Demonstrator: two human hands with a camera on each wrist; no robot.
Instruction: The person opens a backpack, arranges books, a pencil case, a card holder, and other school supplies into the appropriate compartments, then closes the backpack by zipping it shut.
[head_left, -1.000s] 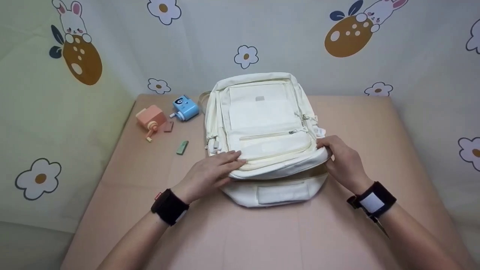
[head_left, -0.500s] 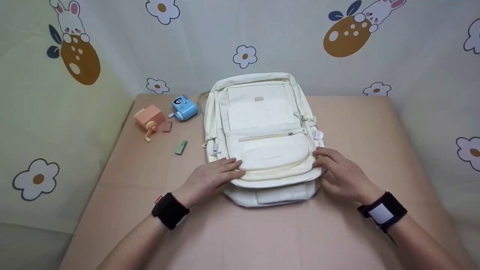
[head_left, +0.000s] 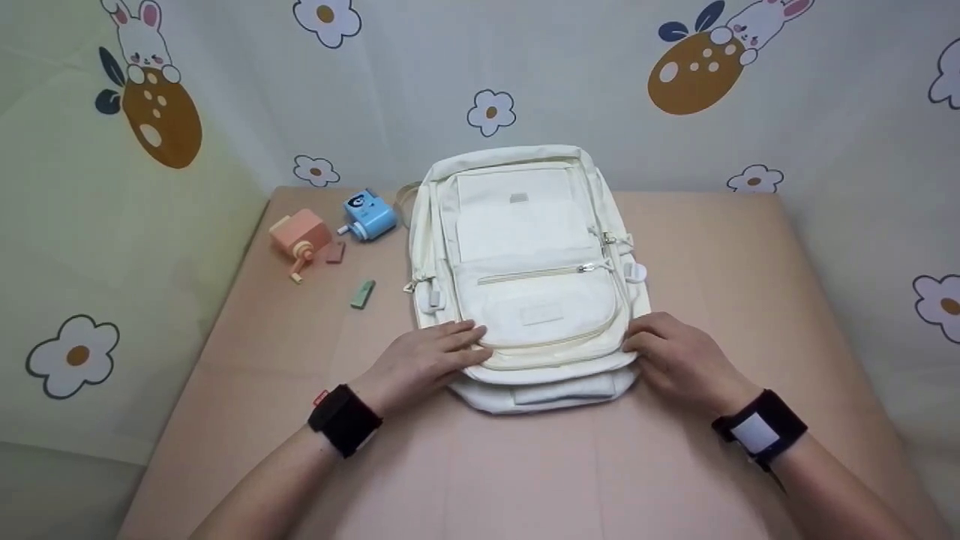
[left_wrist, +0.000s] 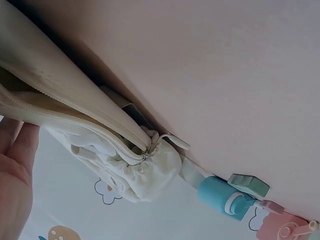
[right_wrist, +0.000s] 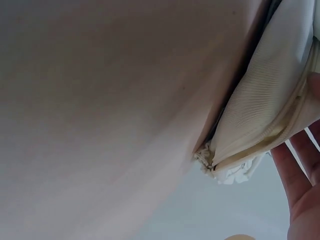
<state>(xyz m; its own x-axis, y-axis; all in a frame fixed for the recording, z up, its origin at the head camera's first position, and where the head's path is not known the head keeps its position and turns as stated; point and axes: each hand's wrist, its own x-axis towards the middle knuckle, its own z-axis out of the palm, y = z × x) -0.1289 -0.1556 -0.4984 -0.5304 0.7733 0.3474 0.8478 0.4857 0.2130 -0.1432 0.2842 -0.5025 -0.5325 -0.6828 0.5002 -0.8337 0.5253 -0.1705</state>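
Note:
A cream backpack lies on its back in the head view, its front pockets facing up. The main zipper is undone along the side, leaving a narrow gap in the left wrist view. My left hand rests on the lower left of the front panel with fairly straight fingers; its thumb is hidden. At the lower right edge, my right hand pinches the front panel. The right wrist view has the thumb by the zipper and fingers against the panel's outer face.
Left of the backpack stand a pink crank pencil sharpener and a blue one. A small pink eraser-like block and a green one lie near them. Patterned cloth hangs behind the table.
The front panel has come down over the bottom section, narrowing the opening. My right hand has moved lower along the right edge with it; my left hand has stayed nearly in place.

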